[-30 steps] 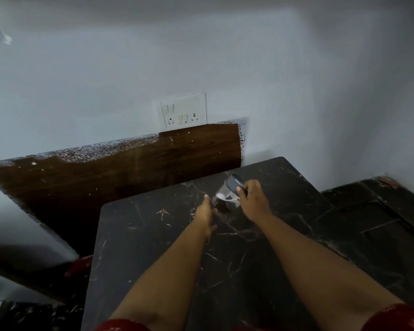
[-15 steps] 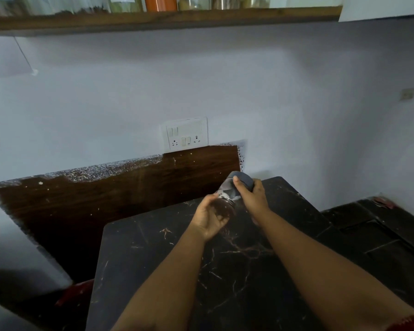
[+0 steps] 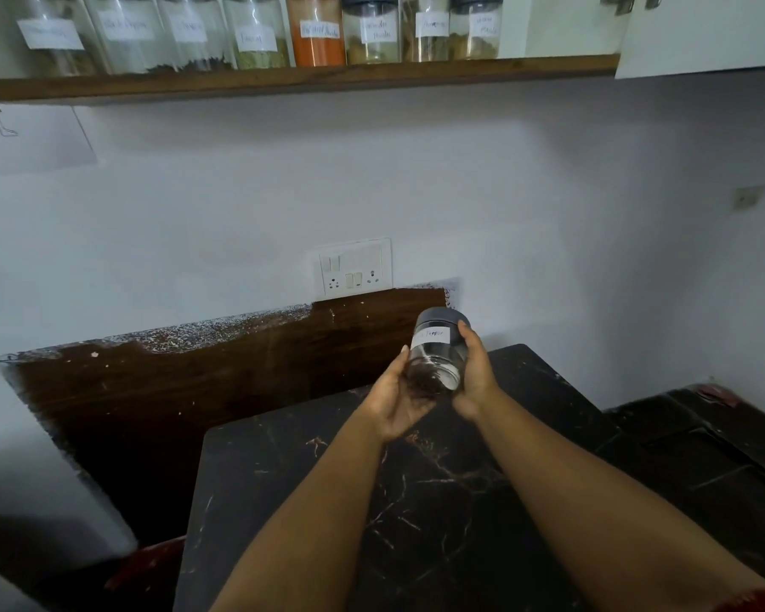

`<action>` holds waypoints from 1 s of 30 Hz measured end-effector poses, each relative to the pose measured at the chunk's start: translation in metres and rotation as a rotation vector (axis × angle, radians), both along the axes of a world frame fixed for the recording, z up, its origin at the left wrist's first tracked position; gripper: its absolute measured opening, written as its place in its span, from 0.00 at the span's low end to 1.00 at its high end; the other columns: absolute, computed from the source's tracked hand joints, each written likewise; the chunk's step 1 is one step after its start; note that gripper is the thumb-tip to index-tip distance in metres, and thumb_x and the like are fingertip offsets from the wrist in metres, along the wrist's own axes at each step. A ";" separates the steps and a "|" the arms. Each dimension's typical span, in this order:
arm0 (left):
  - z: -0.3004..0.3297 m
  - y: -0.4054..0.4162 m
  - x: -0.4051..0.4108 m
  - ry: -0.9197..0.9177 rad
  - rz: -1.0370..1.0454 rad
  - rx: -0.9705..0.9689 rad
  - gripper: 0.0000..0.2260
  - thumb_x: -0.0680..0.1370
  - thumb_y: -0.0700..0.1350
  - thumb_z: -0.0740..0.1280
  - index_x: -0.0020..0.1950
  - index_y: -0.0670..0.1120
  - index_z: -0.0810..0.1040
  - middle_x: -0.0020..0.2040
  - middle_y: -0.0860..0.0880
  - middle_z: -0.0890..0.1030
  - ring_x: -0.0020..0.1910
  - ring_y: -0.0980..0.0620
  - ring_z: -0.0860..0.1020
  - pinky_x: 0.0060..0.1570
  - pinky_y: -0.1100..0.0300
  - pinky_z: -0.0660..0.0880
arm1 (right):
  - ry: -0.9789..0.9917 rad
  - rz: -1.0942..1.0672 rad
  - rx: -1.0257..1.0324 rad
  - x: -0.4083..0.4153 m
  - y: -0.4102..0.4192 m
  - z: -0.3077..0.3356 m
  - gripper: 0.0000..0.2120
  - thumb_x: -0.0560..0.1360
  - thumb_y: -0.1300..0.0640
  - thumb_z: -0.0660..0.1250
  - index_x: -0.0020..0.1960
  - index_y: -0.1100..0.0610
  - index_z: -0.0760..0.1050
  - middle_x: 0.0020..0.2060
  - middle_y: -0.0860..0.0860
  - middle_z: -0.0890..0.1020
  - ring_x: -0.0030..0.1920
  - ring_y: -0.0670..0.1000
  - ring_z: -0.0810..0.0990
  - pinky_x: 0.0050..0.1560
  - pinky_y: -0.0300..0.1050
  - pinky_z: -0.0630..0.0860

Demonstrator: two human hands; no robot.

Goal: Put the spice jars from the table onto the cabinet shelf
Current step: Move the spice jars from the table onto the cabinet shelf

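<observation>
Jar [image 3: 438, 355] is tilted above the table [image 3: 416, 501], cupped between left hand [image 3: 396, 401] and right hand [image 3: 475, 375], and may slip or hit the full shelf [image 3: 301, 79] when lifted.

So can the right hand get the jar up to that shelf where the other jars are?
Probably yes. The right hand and left hand already hold the jar off the table, with only bare wall up to the shelf. The row of jars looks full, though, with free space only at its right end.
</observation>
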State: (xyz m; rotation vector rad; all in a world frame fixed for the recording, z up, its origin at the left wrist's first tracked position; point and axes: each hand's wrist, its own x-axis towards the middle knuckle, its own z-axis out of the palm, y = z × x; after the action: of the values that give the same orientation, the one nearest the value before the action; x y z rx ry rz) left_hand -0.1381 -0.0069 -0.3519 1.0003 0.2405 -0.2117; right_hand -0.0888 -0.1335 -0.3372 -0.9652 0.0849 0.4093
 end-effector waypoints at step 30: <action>0.152 -0.043 0.084 -0.395 0.225 0.385 0.17 0.81 0.54 0.60 0.64 0.45 0.72 0.59 0.46 0.80 0.60 0.51 0.79 0.65 0.54 0.73 | -0.899 -0.438 -0.947 0.064 -0.023 0.142 0.45 0.63 0.48 0.79 0.73 0.51 0.59 0.65 0.53 0.68 0.66 0.56 0.69 0.64 0.53 0.74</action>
State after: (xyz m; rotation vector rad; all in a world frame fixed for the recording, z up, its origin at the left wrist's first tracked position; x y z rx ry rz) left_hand -0.0543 -0.0503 -0.2000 1.3606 0.0293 0.2476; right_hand -0.0245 -0.1568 -0.1954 -1.9306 -0.3569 -0.5579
